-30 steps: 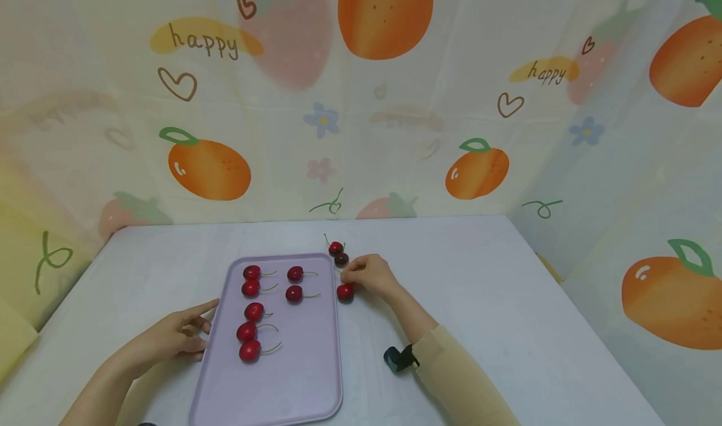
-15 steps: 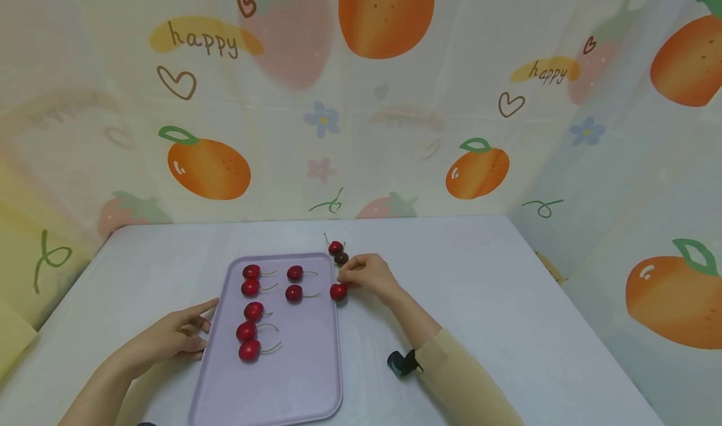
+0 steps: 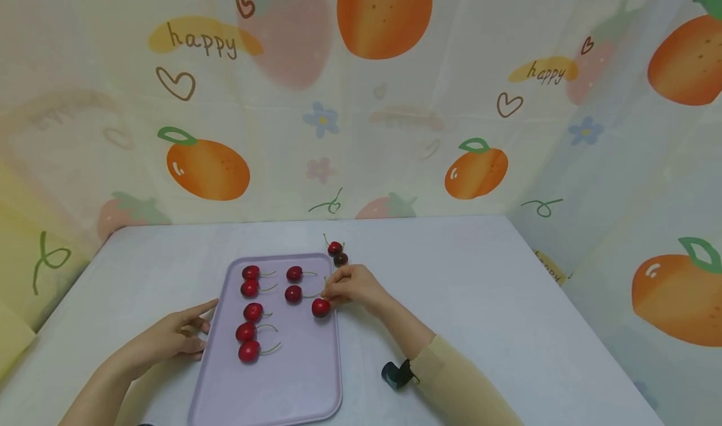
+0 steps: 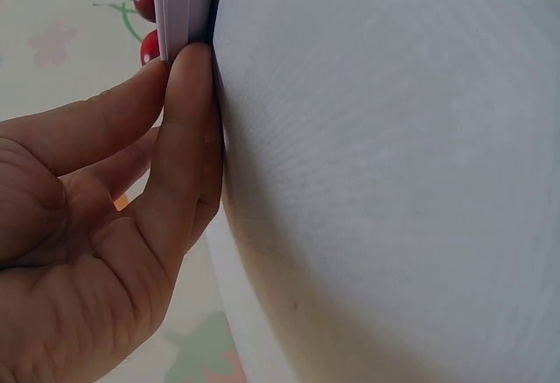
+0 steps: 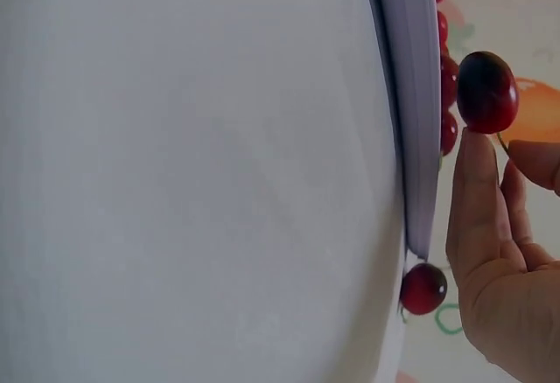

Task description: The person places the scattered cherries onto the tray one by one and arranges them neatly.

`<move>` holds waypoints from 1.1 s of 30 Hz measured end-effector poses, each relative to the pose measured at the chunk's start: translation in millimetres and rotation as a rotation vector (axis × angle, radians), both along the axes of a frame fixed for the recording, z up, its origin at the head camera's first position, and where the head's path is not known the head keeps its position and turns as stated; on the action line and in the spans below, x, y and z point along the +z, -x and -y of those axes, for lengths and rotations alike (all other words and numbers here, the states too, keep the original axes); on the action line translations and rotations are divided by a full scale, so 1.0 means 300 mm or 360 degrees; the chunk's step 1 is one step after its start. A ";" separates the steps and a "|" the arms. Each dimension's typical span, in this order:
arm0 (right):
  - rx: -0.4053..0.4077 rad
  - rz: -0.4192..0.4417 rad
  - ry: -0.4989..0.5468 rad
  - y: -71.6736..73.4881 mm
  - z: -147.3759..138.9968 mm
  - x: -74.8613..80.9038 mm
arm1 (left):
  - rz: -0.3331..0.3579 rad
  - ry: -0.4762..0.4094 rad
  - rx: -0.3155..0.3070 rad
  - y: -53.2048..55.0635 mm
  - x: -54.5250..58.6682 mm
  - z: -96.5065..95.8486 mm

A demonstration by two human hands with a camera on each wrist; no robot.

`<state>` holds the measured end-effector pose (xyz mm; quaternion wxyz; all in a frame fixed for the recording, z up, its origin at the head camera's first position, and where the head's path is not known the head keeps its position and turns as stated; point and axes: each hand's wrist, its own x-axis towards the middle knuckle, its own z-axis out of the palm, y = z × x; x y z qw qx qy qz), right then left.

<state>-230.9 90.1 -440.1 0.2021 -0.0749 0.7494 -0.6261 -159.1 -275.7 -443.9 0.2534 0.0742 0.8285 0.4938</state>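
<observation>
My right hand (image 3: pixel 354 288) pinches a red cherry (image 3: pixel 321 307) by its stem between thumb and fingertips, over the right edge of the lilac tray (image 3: pixel 293 376). In the right wrist view that cherry (image 5: pixel 487 92) hangs off the fingertips. My left hand (image 3: pixel 169 338) touches the tray's left edge, its index finger stretched along the rim; the left wrist view shows fingertips against the tray's side wall (image 4: pixel 185 7). Several cherries (image 3: pixel 249 351) form a column on the tray's left side. Two darker cherries (image 3: pixel 293 294) lie to their right, stems pointing right.
Two more cherries, one bright red (image 3: pixel 334 248) and one dark (image 3: pixel 341 260), sit on the white table (image 3: pixel 479 301) beyond the tray's upper right corner. A black wrist device (image 3: pixel 397 376) is at the right cuff. A fruit-printed cloth (image 3: pixel 395 163) hangs behind the table.
The right hand has brought its cherry from the table beside the tray leftward and toward me, across the tray's right rim. The left hand and the other cherries hold their places.
</observation>
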 end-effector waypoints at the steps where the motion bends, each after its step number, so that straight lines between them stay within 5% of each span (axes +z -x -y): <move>1: 0.0006 0.0012 0.0007 -0.005 0.005 0.001 | -0.0001 -0.0004 -0.0002 0.000 -0.001 0.001; 33: -0.0214 0.0268 0.0207 -0.107 0.125 -0.021 | -0.0004 0.0074 0.0030 0.004 0.002 -0.006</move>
